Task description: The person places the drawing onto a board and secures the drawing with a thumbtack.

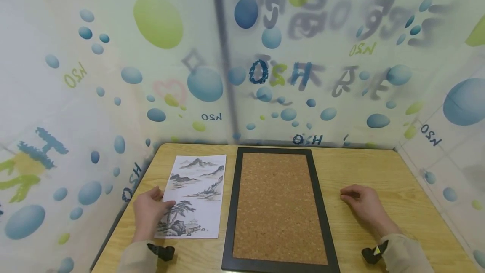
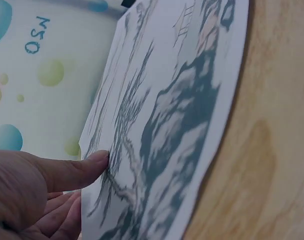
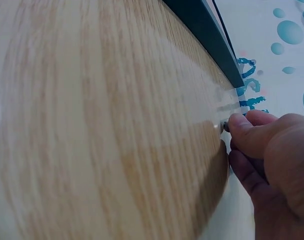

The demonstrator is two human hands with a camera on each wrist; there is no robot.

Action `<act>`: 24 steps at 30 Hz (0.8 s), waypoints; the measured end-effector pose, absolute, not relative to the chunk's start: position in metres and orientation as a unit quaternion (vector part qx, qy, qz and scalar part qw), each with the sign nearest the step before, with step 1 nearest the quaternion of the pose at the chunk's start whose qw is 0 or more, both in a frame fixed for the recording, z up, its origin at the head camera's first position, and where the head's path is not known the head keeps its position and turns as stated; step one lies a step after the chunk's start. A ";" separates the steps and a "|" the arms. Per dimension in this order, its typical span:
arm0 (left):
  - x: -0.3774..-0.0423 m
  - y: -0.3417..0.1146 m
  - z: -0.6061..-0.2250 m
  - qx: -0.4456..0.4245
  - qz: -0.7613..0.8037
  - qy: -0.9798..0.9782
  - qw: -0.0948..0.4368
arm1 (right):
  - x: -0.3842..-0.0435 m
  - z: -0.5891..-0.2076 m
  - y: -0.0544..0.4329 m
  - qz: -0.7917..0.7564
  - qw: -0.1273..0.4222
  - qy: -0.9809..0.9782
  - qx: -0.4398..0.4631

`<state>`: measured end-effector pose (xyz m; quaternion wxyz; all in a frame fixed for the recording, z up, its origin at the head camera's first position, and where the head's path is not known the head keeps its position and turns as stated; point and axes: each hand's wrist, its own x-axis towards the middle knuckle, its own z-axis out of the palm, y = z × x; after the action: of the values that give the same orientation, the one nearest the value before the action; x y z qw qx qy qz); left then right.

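Observation:
A white paper sheet (image 1: pixel 206 218) printed with an ink landscape of mountains, a pine and rocks lies left of the cork board. My left hand (image 1: pixel 147 214) holds its left edge; in the left wrist view the thumb (image 2: pixel 74 171) presses on the printed face while the other fingers go behind the paper. The cork board (image 1: pixel 279 205), in a black frame (image 1: pixel 230 210), lies flat in the middle. To its right, my right hand (image 1: pixel 365 207) pinches a small dark thing (image 3: pixel 226 126) between thumb and fingertips, close over the wood; its kind is mostly hidden by the fingers.
Everything lies on a wooden table (image 1: pixel 356 167). A curtain (image 1: pixel 242 54) with blue and green dots hangs behind the table's back edge and along both sides. Each wrist wears a small black camera strap, seen on the left sleeve (image 1: pixel 138 258) and right sleeve (image 1: pixel 405 254).

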<state>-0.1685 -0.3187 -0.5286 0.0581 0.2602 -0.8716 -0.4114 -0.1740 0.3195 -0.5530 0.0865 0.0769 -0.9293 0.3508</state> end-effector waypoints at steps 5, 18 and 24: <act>-0.169 -0.322 -0.532 0.268 -0.447 -0.851 0.059 | -0.175 -0.554 0.320 0.345 0.082 -0.932 0.076; -0.174 -0.319 -0.537 0.315 -0.465 -0.827 0.027 | -0.177 -0.549 0.318 0.338 0.080 -0.934 0.084; -0.174 -0.320 -0.536 0.333 -0.491 -0.805 -0.002 | -0.178 -0.549 0.319 0.341 0.070 -0.934 0.077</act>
<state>-0.1741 -0.3202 -0.5364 -0.0025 0.3332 -0.8050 -0.4909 -0.1777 0.3189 -0.5487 0.0704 0.0773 -0.9344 0.3406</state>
